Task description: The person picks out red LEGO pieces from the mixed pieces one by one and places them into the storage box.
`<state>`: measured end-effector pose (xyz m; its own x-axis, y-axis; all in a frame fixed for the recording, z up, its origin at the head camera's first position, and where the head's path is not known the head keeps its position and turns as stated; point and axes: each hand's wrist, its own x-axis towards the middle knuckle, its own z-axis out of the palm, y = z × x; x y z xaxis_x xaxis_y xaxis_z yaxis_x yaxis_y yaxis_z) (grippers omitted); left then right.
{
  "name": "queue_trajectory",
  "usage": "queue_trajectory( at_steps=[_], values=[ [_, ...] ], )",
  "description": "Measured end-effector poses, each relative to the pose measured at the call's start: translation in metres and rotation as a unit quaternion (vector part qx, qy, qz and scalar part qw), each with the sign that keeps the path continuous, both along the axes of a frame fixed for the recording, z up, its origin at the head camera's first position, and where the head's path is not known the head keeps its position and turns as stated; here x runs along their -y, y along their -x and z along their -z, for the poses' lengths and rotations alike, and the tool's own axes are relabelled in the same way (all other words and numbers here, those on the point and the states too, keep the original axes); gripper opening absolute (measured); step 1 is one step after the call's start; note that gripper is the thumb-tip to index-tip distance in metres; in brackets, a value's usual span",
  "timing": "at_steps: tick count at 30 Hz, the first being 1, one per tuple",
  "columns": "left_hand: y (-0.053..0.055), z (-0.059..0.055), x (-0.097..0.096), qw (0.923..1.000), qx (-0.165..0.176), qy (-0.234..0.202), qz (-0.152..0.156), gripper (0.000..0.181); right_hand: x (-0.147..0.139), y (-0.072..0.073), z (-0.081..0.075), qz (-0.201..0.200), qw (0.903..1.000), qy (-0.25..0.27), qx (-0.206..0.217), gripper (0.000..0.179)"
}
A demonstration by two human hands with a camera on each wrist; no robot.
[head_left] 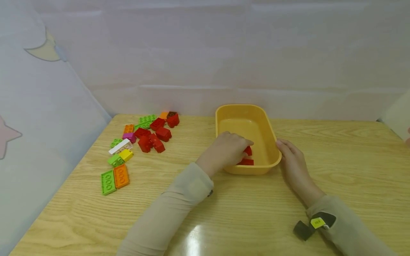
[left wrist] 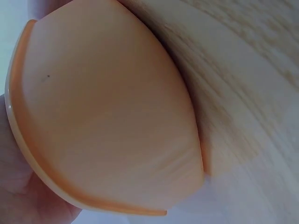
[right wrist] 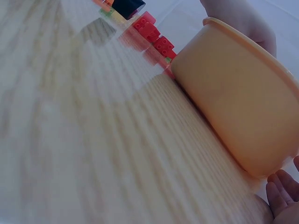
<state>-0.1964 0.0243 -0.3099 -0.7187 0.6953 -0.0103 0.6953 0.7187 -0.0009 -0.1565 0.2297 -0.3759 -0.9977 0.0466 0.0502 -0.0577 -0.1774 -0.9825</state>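
My left hand (head_left: 229,149) reaches over the left rim of a yellow plastic bin (head_left: 245,108), its fingers down inside. A red toy brick (head_left: 248,151) shows right under the fingertips; the hand hides whether they pinch it. Another red brick (head_left: 246,162) lies by the bin's near wall. Against the bin's outer right side rests my right hand (head_left: 294,167), its thumb side at the near right corner. In the right wrist view its fingers (right wrist: 282,189) are fairly straight beside the bin (right wrist: 233,88). The left wrist view is mostly filled by the bin's outer wall (left wrist: 112,107).
Several loose toy bricks lie at the table's left, among them a red brick (head_left: 163,134), a white brick (head_left: 120,146), a yellow brick (head_left: 126,154), a green plate (head_left: 108,182) and an orange plate (head_left: 121,176). A pale wall sheet (head_left: 192,71) hangs behind the wooden table (head_left: 336,153).
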Motion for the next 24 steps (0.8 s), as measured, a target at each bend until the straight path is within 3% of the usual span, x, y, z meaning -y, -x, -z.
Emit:
queue_trajectory(
  at_steps=[10, 17, 24],
  values=[
    [0.000, 0.001, 0.000, 0.9999, -0.015, -0.006, -0.004, 0.039, -0.001, 0.000, 0.000, -0.001, 1.0000, -0.004, -0.003, 0.027],
    [-0.001, 0.001, 0.005, 0.9966, -0.073, -0.027, 0.026, 0.027, 0.001, 0.001, 0.000, 0.004, 1.0000, 0.005, -0.003, 0.025],
    [-0.012, -0.005, 0.011, 0.9878, -0.145, -0.051, 0.029, 0.026, 0.000, 0.001, 0.001, 0.000, 0.9999, 0.014, 0.001, 0.023]
  ],
)
